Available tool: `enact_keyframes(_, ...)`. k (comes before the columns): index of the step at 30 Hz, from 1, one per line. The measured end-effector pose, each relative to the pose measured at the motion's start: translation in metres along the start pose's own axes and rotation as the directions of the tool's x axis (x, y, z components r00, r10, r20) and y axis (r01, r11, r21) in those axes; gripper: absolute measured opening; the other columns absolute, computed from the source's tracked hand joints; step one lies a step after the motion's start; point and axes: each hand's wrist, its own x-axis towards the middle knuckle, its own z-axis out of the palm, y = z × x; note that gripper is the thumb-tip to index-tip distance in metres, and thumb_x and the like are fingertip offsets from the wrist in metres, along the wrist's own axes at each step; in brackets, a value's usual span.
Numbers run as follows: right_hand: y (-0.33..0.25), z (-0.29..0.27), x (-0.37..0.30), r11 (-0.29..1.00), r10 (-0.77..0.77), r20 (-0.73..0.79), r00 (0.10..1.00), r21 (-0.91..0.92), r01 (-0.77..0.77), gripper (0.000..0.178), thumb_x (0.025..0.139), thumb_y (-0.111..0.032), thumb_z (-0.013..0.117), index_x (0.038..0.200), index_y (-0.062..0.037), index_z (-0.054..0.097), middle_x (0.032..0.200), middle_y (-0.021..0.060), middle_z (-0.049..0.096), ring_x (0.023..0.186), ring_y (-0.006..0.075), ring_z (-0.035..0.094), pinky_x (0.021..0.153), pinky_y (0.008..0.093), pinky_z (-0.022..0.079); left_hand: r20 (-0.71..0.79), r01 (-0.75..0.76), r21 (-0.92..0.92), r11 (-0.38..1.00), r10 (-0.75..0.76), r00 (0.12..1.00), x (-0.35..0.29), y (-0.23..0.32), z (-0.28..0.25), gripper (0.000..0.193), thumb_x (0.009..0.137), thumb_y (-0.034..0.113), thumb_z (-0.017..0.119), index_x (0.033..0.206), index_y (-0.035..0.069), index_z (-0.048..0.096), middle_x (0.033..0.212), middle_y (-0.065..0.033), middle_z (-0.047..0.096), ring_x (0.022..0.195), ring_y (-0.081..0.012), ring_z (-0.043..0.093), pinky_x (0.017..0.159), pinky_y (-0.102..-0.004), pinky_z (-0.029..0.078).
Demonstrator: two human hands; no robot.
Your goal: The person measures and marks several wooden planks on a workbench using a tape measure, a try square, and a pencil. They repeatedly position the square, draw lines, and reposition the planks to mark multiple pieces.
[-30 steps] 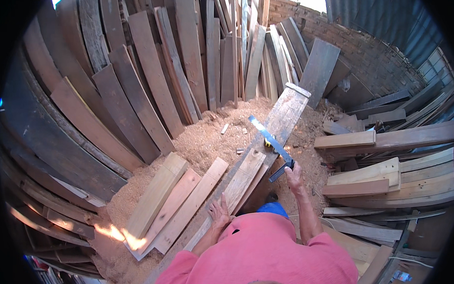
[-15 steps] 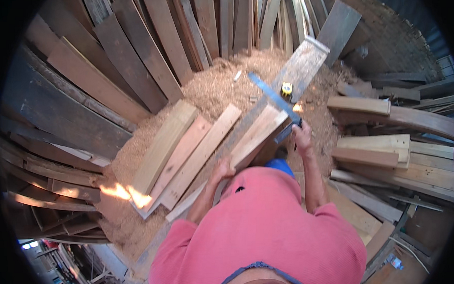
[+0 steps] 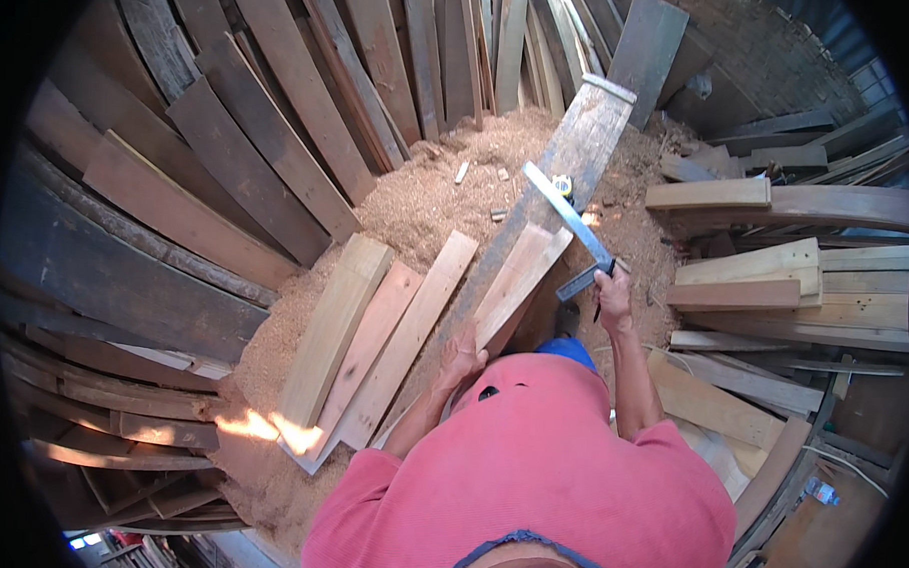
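Observation:
My right hand is closed round the corner of a carpenter's square, with its long metal blade pointing up and left and its short dark stock beside the hand. A thin dark stick pokes out below those fingers; its kind is unclear. My left hand grips the near end of a short pale board, which lies over a long, worn plank. The square's blade passes just beyond the board's far end. A yellow and black tape measure sits on the plank behind the blade.
Left of the plank lie several cut boards on sawdust. Tall planks lean along the back and left. Stacked timber stands at the right, with a plastic bottle at lower right.
The square has shifted right and toward me with my right hand, away from the short board's far end. My left hand stays at the board's near end. The whole view has shifted slightly.

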Motion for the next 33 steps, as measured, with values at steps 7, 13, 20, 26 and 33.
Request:
enact_keyframes(7,-0.016,0.013,-0.002,0.993,0.041,-0.015,0.999,-0.107,-0.042,0.003,0.104,-0.012,0.066,0.107,-0.0104,0.066,0.075,-0.0076,0.054,0.054,0.003,0.046,0.046,0.0241,0.038,0.081,0.088,0.044,0.995,-0.092,0.992,0.011,0.007,0.003,0.088,0.086,0.032,0.076,0.165,0.018,0.041,0.128,-0.0349,0.071,0.124,-0.0551,0.067,0.107,-0.0647,0.054)
enact_keyframes(13,-0.018,0.023,-0.005,0.993,-0.013,0.099,0.995,-0.117,0.025,0.009,0.1,-0.01,0.065,0.107,-0.0067,0.07,0.079,-0.006,0.058,0.062,0.005,0.05,0.054,0.0263,0.039,0.076,0.026,-0.08,0.996,-0.019,0.997,-0.011,-0.016,-0.006,0.092,0.084,0.032,0.078,0.166,0.015,0.041,0.133,-0.0315,0.071,0.126,-0.0541,0.066,0.108,-0.0623,0.053)
enact_keyframes(20,0.005,0.045,-0.005,0.962,0.034,0.082,0.996,-0.274,-0.011,0.017,0.099,-0.01,0.067,0.112,-0.0026,0.075,0.085,-0.0044,0.064,0.073,0.0064,0.054,0.063,0.0298,0.045,0.082,0.027,-0.111,0.993,-0.018,0.996,-0.038,-0.038,-0.015,0.099,0.081,0.033,0.079,0.17,0.016,0.038,0.105,-0.0311,0.077,0.106,-0.0526,0.075,0.097,-0.0604,0.059)
enact_keyframes(26,0.017,0.062,-0.009,0.973,-0.024,0.145,0.989,-0.226,0.057,0.008,0.102,-0.01,0.069,0.109,-0.0093,0.072,0.083,-0.0061,0.06,0.061,0.0046,0.049,0.052,0.0253,0.037,0.178,0.12,-0.027,0.992,-0.113,0.977,-0.028,-0.054,0.001,0.085,0.082,0.033,0.076,0.162,0.016,0.054,0.112,-0.0318,0.078,0.112,-0.0499,0.075,0.1,-0.0568,0.06)
enact_keyframes(33,0.017,0.054,-0.004,0.972,-0.06,0.139,0.988,-0.218,0.089,0.006,0.103,-0.01,0.067,0.108,-0.0081,0.07,0.082,-0.0059,0.059,0.06,0.0051,0.05,0.052,0.0264,0.041,0.188,0.054,-0.117,0.992,-0.031,0.982,-0.03,-0.084,-0.014,0.083,0.084,0.042,0.08,0.158,0.01,0.058,0.134,-0.0302,0.074,0.126,-0.0464,0.071,0.109,-0.0534,0.056)
